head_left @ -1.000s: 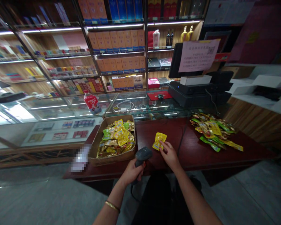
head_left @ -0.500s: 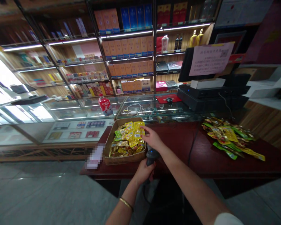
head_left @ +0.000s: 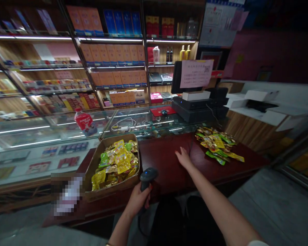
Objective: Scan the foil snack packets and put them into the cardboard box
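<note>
My left hand (head_left: 139, 199) is wrapped round the handle of a dark barcode scanner (head_left: 149, 175), whose head shows a small blue light. Over the dark red counter, my right hand (head_left: 184, 159) reaches out with its fingers apart and nothing seen in them. To the left of the scanner stands a cardboard box (head_left: 94, 167) full of small snack packets (head_left: 123, 159) in yellow, green and gold. Further right, beyond my right hand, lies a loose pile of similar packets (head_left: 215, 143).
A glass display counter (head_left: 100, 131) borders the dark red counter (head_left: 164, 150) at the back, with a red-labelled bottle (head_left: 85, 123) on it. A monitor (head_left: 177, 77) with a paper sheet (head_left: 196, 73) stands behind the pile. A pixelated patch covers something left of the box.
My right hand has left the packets in the box and moved right over the counter. The view has turned to the right. My left hand still holds the scanner.
</note>
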Tool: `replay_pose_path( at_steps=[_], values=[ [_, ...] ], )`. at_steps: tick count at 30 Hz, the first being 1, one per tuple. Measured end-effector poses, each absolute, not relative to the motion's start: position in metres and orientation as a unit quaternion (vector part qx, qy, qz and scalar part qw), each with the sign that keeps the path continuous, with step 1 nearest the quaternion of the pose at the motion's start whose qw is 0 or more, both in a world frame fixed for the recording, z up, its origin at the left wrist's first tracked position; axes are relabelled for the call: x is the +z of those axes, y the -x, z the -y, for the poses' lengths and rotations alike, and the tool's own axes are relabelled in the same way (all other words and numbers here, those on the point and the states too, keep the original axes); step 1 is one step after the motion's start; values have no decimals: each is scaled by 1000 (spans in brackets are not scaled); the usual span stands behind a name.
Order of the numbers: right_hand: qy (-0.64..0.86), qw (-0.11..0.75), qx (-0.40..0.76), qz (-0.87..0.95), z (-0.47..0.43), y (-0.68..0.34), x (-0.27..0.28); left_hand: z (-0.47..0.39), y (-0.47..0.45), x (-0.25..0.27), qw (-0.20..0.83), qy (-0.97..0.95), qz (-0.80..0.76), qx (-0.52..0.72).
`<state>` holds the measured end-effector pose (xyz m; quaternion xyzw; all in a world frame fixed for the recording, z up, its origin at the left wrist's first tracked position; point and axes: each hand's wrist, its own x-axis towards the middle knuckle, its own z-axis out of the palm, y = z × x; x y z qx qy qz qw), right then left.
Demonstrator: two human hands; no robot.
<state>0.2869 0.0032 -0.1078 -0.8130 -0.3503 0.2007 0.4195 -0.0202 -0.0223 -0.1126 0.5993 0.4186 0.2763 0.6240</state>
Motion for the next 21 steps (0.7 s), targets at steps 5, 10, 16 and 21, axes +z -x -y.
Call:
replay_pose_path(
  at_steps=[5,10,16,21],
  values=[
    [893,324,139,281,10,-327,-111,22,21,-115,620,-602,-418,280],
    [930,201,-50,303,20,-376,-105,20,22,-118,625,-599,-419,273],
    [944,195,-113,241,35,-434,-102,19,22,-123,628,-597,-420,270],
    [923,230,-121,284,47,-440,-93,21,21,-118,626,-599,-422,267]
  ],
)
